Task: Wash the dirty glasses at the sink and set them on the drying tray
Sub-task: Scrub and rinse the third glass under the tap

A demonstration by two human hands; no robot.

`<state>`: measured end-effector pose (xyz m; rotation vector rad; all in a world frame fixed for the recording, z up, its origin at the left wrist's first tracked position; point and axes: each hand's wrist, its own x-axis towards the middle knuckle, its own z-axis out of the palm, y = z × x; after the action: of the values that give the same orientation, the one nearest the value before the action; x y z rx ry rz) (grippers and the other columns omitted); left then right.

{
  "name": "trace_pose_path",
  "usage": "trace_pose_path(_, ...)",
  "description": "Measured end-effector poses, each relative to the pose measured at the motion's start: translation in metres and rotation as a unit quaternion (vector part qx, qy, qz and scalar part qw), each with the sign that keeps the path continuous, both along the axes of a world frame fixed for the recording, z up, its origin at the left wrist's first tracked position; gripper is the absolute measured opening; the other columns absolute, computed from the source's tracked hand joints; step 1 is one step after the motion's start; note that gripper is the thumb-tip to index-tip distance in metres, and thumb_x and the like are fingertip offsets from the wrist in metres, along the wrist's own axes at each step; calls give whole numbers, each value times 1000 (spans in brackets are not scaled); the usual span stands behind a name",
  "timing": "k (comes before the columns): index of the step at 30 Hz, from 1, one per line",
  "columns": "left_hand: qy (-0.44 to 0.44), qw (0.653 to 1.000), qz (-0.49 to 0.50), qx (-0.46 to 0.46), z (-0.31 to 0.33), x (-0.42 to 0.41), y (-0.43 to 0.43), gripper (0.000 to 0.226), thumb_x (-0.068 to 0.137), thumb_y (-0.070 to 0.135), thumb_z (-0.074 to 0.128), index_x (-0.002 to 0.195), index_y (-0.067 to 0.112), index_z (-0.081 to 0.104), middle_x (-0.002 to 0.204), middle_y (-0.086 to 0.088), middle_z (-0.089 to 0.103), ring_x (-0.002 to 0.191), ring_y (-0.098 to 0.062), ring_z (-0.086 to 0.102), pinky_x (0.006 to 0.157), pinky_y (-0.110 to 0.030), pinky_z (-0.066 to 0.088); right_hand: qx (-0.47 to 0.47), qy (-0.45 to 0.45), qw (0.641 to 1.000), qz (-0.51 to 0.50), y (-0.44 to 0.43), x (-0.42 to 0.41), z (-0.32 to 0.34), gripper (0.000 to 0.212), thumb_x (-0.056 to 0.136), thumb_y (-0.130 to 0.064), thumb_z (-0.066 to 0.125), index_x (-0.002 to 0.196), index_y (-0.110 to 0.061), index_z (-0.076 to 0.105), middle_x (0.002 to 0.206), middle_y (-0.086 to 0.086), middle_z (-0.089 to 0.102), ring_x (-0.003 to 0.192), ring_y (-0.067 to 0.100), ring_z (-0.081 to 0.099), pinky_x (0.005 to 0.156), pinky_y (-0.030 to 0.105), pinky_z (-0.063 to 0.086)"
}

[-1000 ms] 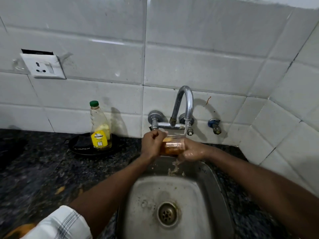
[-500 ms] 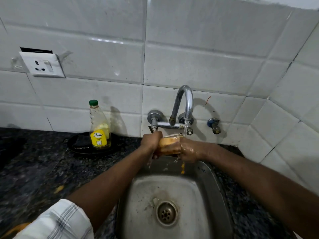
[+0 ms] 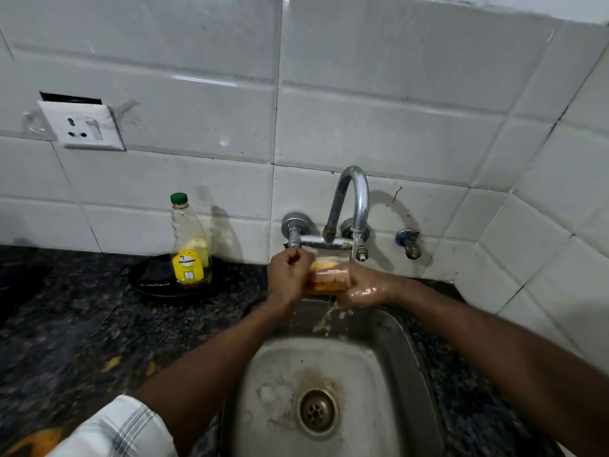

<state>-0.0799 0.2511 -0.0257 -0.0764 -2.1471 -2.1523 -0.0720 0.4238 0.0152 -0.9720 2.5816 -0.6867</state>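
Steel sink [image 3: 408, 364], stained basin, brass-toned drain [image 3: 318, 411] at centre. Chrome tap [image 3: 352, 199] on the white tiled wall, water running from its spout.

Glass [image 3: 328, 273] held on its side under the stream, above the back edge of the sink, between both hands. Orange-yellow residue shows through its wall. Left hand [image 3: 287, 279] is curled into a fist at the glass's left end; whether the fingers reach inside the mouth I cannot tell. Right hand [image 3: 365, 288] wraps the right end, grasping the glass, skin wet and shining. Cloudy water spills from below the glass down the sink's back wall.

Dark speckled stone table [image 3: 82, 324] surrounds the sink. On it, left of the tap, a black dish [image 3: 155, 285] carries a clear bottle [image 3: 190, 245] with a green cap, yellow label and a little yellow liquid. White wall socket [image 3: 82, 125] higher up on the left. Small blue-capped valve [image 3: 408, 242] right of the tap. Checked white sleeve [image 3: 118, 430] at the bottom left.
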Motion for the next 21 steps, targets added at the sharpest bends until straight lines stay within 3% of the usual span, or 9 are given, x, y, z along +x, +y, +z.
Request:
trace_pose_path(2,-90,996,-9,-8,2,-8,0,22,96,25,58,87,7,68,83,-12,67,76,-36,66,57,-40,56,55,45,997,10,2,-3,-4,56,83,3,60,128,-31,58,113,-13,63,101,1,61,92,23,53)
trace_pose_path(4,-224,974,-41,-10,9,-9,-4,28,93,33,57,98,6,64,87,-17,67,64,-32,62,43,-28,44,123,116,985,29,4,-7,-12,61,86,-3,60,134,-40,49,120,-9,63,106,7,61,91,33,55)
trace_pose_path(5,-227,973,-40,-23,8,-11,-5,32,93,37,57,100,6,63,90,-18,68,64,-31,62,43,-26,42,129,116,985,23,3,-4,-14,62,86,-6,61,135,-41,48,124,-7,61,110,10,60,94,35,54)
trace_pose_path(10,-1,999,31,-13,3,-5,-4,30,98,31,59,75,12,66,74,-6,64,72,-23,60,64,-32,48,72,89,993,5,-4,-5,-9,60,80,-1,64,132,-29,53,122,5,64,107,20,64,95,42,55)
trace_pose_path(14,-264,964,-34,-1,5,-16,-8,36,89,42,58,100,8,64,85,-16,65,70,-30,60,54,-30,42,160,170,971,61,-1,-12,-22,70,85,-2,58,137,-47,43,127,-6,61,113,14,60,92,36,54)
trace_pose_path(15,-283,958,-51,3,5,-16,-8,41,88,46,58,104,8,63,89,-17,67,72,-31,62,54,-32,44,159,165,972,58,-1,-11,-20,69,85,-4,58,140,-45,44,129,-7,60,114,14,59,94,36,53)
trace_pose_path(17,-203,979,-28,-7,3,-15,-7,43,88,51,60,96,10,67,88,-12,69,75,-30,66,56,-35,49,98,78,992,14,-3,-7,-13,60,84,-2,58,137,-30,52,125,1,62,112,18,61,95,41,53)
trace_pose_path(19,-52,999,-1,1,3,-3,-6,32,94,37,61,86,7,69,82,-6,69,77,-22,65,60,-30,53,42,8,998,-35,-3,-4,-5,56,81,3,60,133,-17,54,117,8,64,106,22,64,94,47,54)
trace_pose_path(21,3,999,26,-26,1,4,-3,27,98,20,58,75,7,66,70,-2,62,66,-15,58,53,-22,45,60,20,998,-30,0,-3,-7,56,81,4,61,134,-13,54,112,1,65,102,16,65,94,42,55)
